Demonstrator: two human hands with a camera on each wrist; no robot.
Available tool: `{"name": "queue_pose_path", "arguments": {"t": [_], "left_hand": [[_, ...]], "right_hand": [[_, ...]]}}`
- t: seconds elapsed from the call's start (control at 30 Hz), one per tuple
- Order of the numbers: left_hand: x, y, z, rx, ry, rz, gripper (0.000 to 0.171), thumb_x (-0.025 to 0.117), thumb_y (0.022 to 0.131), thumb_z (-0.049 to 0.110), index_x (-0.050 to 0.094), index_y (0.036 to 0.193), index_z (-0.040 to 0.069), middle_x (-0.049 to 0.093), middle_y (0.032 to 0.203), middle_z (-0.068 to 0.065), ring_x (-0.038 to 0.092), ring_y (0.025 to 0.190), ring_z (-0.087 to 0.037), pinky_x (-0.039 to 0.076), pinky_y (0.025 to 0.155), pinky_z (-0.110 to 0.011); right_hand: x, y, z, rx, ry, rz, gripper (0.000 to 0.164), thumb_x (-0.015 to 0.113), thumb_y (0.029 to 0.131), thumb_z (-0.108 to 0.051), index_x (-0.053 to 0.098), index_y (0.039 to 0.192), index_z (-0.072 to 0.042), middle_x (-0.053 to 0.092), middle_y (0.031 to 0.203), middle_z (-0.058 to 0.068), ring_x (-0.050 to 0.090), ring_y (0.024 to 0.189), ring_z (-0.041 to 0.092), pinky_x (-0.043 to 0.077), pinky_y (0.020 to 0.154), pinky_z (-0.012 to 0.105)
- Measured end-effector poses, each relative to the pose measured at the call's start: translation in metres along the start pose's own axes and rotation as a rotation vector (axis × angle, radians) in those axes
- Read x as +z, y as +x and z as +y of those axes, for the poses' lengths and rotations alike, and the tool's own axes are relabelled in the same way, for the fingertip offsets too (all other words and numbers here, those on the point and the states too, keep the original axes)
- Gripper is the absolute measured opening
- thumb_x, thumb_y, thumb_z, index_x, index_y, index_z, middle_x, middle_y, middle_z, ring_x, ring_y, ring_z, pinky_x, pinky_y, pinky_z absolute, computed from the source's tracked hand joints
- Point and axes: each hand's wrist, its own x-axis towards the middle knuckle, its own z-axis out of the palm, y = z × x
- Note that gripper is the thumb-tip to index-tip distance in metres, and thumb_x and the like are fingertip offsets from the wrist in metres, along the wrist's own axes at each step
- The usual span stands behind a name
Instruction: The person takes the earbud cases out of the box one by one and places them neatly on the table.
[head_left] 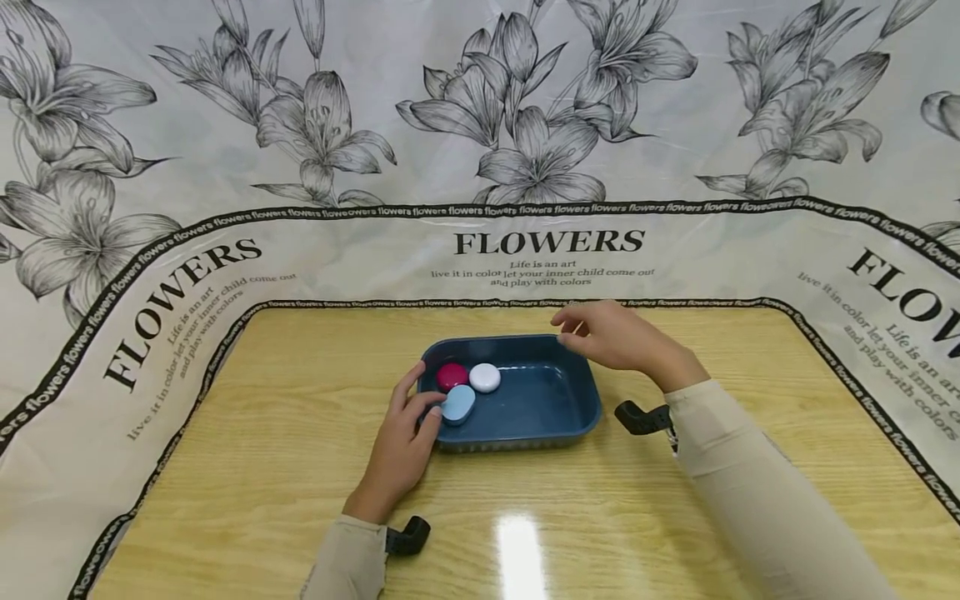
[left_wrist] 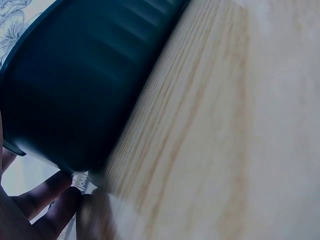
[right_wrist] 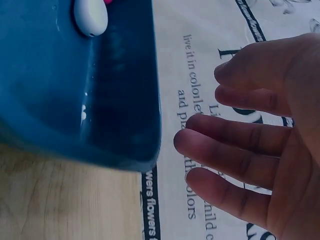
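Note:
A dark blue rectangular tub (head_left: 540, 429) stands on the table with three small rounded pieces at its left end. One is magenta (head_left: 452, 377), one white (head_left: 484, 378), one light blue (head_left: 459, 406). My left hand (head_left: 401, 442) grips the tub's left end, its fingers spread along the outer wall and over the rim; a fingertip overlaps the light blue piece in the head view. Just off the tub's back right corner hovers my right hand (head_left: 611, 333), fingers loosely bent and holding nothing. The right wrist view shows a gap between these fingers (right_wrist: 225, 150) and the wall.
Light wood tabletop (head_left: 285, 400) surrounds the tub. Behind and along both sides hangs a white sheet (head_left: 360, 258) printed with flowers and lettering. Each wrist carries a black camera mount, the right one (head_left: 641, 418) close beside the tub.

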Motion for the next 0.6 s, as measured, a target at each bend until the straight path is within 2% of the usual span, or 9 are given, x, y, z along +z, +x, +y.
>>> {"name": "queue_pose_path", "arguments": {"t": [0.17, 0.4, 0.6], "left_hand": [[-0.002, 0.002, 0.002, -0.002, -0.010, -0.001, 0.026, 0.050, 0.106, 0.022, 0.069, 0.121, 0.015, 0.023, 0.162, 0.011, 0.046, 0.135, -0.025, 0.044, 0.095, -0.048], [-0.001, 0.001, 0.000, -0.006, 0.004, -0.002, 0.024, 0.051, 0.105, 0.021, 0.069, 0.121, 0.015, 0.024, 0.162, 0.009, 0.045, 0.136, -0.025, 0.044, 0.095, -0.049], [-0.002, 0.000, -0.002, -0.008, 0.016, -0.007, 0.025, 0.050, 0.106, 0.023, 0.068, 0.122, 0.016, 0.023, 0.162, 0.010, 0.048, 0.133, -0.023, 0.045, 0.094, -0.047]], "right_hand": [[0.005, 0.017, -0.009, -0.013, -0.003, -0.070, 0.033, 0.062, 0.100, -0.020, 0.065, 0.129, -0.007, 0.070, 0.111, 0.008, 0.067, 0.096, 0.022, 0.053, 0.082, 0.043], [0.018, 0.031, -0.025, -0.069, -0.006, -0.107, 0.032, 0.062, 0.099, -0.019, 0.065, 0.128, -0.006, 0.071, 0.111, 0.009, 0.067, 0.095, 0.020, 0.053, 0.085, 0.043], [0.035, 0.045, -0.038, -0.089, -0.029, -0.154, 0.033, 0.063, 0.099, -0.019, 0.065, 0.128, -0.005, 0.069, 0.102, 0.003, 0.063, 0.088, 0.015, 0.051, 0.084, 0.040]]}}
